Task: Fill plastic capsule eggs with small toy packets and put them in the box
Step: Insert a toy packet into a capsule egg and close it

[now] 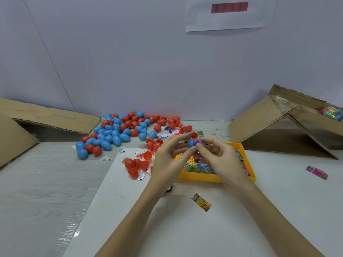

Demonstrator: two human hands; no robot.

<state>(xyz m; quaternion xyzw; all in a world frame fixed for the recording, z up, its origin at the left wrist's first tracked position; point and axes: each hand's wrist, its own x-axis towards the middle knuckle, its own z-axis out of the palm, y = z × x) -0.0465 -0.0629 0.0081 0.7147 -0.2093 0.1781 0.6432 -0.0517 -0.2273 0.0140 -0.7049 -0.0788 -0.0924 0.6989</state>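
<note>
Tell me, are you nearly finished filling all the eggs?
Not nearly. A few filled eggs already sit in the box. Both hands, left hand and right hand, hold a blue egg half with a purple packet. A big pile of empty halves waits.

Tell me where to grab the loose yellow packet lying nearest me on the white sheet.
Pinch the yellow packet across its short width, coming straight down from above. It lies flat and slanted on the white sheet, apart from the yellow tray, so its long edges are free on both sides.
</note>
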